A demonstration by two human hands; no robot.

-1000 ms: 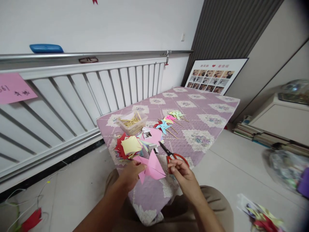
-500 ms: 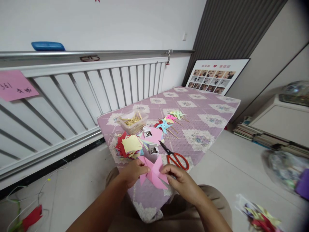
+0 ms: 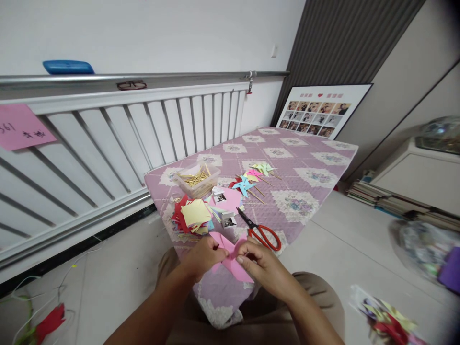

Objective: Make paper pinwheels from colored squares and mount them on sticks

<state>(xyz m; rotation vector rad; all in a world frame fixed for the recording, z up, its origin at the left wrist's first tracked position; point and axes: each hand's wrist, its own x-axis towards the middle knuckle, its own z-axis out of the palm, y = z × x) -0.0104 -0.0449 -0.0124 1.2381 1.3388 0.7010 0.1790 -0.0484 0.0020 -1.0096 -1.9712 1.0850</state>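
A pink paper pinwheel (image 3: pixel 237 271) with cut, partly folded blades is held over the near corner of the table. My left hand (image 3: pixel 204 256) pinches it near its centre from the left. From the right, my right hand (image 3: pixel 260 266) grips a blade bent inward toward the middle. Just beyond my right hand lie scissors (image 3: pixel 264 235) with red handles, their blades pointing away to the left. Two small white boxes of metal pins (image 3: pixel 229 222) sit past the pinwheel, beside a stack of coloured paper squares (image 3: pixel 196 213).
A clear plastic box of thin wooden sticks (image 3: pixel 197 181) stands by the table's left edge. Several finished pinwheels on sticks (image 3: pixel 245 186) lie mid-table on the purple cloth (image 3: pixel 273 187). A radiator (image 3: pixel 118 148) runs along the left; a photo board (image 3: pixel 323 110) leans behind.
My right hand has moved left and inward, bending a pink blade toward the pinwheel's centre. My left hand has shifted slightly right, still pinching the paper.
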